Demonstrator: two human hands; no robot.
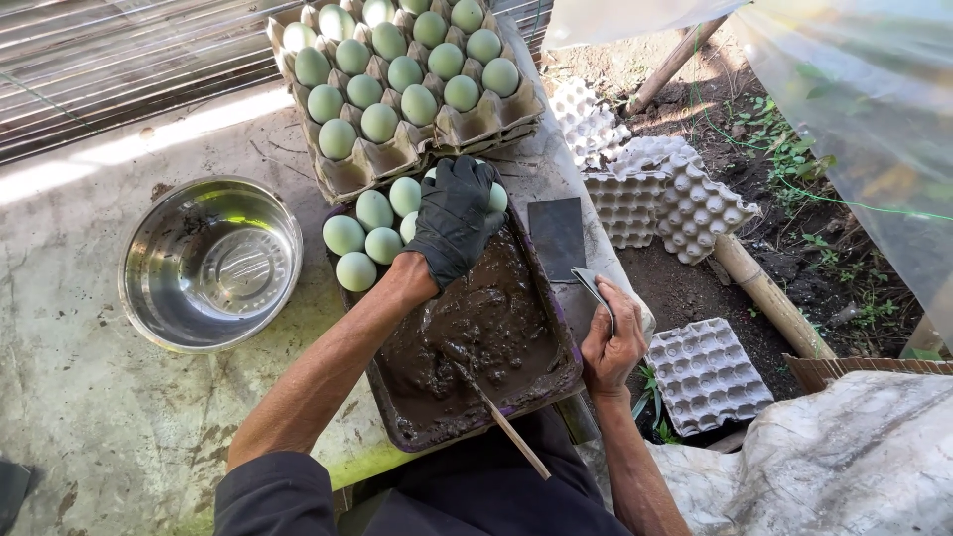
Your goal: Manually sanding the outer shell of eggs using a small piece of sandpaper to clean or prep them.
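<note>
Black rubber-gloved left hand (455, 216) cups a smooth pale-green egg (496, 198); bare right hand (611, 342) pinches grey sandpaper (593, 286)

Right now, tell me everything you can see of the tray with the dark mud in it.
The tray is a shallow, dark rectangular pan with a thin rim that shows a purplish edge. It lies flat on the stained table, just in front of the person. Wet dark-brown mud covers most of it. Several pale green eggs sit at its far end, where the gloved left hand rests. A thin stick lies in the mud and juts over the near rim.
</note>
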